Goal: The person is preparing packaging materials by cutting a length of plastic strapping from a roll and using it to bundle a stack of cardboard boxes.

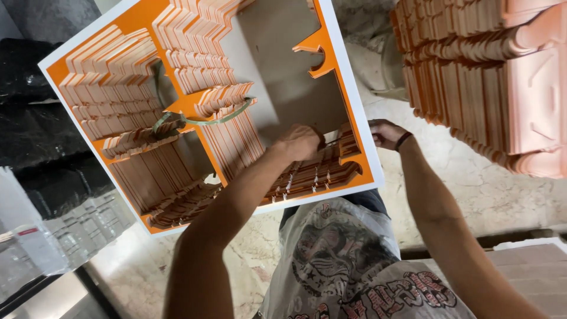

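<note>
From where I stand, the white-edged orange tray [348,106] tilts before the person, its compartments packed with thin orange plastic pieces [313,174]. The left hand [301,142] is closed over the row at about five o'clock of the tray, fingers curled into the pieces. The right hand [387,133], at three o'clock of it, curls at the tray's white rim; I cannot tell whether it truly grips. The pieces look light, stiff and thin, likely to slip apart, so pinching a bunch by its flat sides seems safest. A green band [204,121] lies across the middle stacks.
</note>
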